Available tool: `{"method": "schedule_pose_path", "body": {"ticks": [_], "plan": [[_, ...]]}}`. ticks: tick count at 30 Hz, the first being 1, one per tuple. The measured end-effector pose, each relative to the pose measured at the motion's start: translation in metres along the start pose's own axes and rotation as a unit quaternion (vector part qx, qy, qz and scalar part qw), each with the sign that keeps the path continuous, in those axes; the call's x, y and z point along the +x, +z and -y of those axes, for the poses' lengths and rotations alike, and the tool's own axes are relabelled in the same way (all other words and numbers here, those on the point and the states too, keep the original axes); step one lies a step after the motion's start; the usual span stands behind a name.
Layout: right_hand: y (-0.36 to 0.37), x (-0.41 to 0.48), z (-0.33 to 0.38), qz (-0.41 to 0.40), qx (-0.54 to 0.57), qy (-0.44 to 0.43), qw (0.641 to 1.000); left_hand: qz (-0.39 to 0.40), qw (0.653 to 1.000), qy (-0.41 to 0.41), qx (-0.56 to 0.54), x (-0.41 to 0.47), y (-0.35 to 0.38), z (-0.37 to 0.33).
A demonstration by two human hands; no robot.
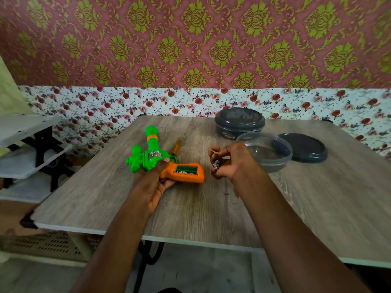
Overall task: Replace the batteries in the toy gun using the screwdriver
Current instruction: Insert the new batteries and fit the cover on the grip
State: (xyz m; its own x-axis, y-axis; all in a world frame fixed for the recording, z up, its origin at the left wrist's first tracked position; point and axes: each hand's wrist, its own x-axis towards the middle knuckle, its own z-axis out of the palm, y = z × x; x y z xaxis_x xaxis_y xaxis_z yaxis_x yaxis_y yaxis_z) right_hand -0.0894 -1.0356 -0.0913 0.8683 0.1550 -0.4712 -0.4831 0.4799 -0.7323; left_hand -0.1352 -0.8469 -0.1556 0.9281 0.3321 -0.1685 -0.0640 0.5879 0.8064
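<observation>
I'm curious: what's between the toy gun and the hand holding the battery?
Just bare table, shown in the head view, between the toy gun and the right hand gripping the battery.

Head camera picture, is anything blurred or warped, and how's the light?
Head view: light is soft and even, shadows faint; the right hand and its battery are motion-blurred; the toy gun in the left hand is sharper; the frame's edges look stretched and soft.

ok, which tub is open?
The clear tub by the right hand: no lid on it. The dark tub behind it is lidded; a loose dark lid lies right of the clear one.
</observation>
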Motion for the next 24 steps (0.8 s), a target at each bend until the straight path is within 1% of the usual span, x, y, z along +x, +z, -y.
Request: {"method": "schedule_pose_path", "body": {"ticks": [2,7,10,14,17,20,21,22,24], "plan": [[-0.001,0.005,-0.001,0.011,0.008,-0.003,1.0,-0.003,1.0,0.0,0.001,0.0,0.0,0.0],[0.002,0.015,-0.005,0.035,0.074,-0.033,0.996,-0.01,1.0,-0.003,0.005,0.0,0.001,0.0],[0.003,0.013,-0.008,0.066,0.11,-0.059,0.99,-0.014,1.0,-0.007,0.004,0.0,0.0,0.0],[0.002,0.012,-0.01,0.102,0.103,-0.074,0.987,-0.017,1.0,-0.007,0.005,0.0,0.0,-0.001],[0.002,0.01,-0.013,0.099,0.041,-0.119,0.987,-0.015,1.0,-0.005,0.015,0.001,-0.001,0.0],[0.005,0.006,-0.019,0.075,-0.067,-0.189,0.977,-0.011,0.999,-0.001,0.033,0.001,-0.001,0.002],[0.005,0.006,-0.021,0.056,-0.121,-0.223,0.966,-0.011,0.999,0.001,0.036,0.001,-0.001,0.003],[0.006,0.007,-0.024,0.035,-0.18,-0.267,0.946,-0.011,0.999,0.001,0.04,0.001,0.0,0.003],[0.008,0.011,-0.029,0.021,-0.268,-0.349,0.897,-0.012,0.999,0.003,0.048,0.001,-0.001,0.003]]}}
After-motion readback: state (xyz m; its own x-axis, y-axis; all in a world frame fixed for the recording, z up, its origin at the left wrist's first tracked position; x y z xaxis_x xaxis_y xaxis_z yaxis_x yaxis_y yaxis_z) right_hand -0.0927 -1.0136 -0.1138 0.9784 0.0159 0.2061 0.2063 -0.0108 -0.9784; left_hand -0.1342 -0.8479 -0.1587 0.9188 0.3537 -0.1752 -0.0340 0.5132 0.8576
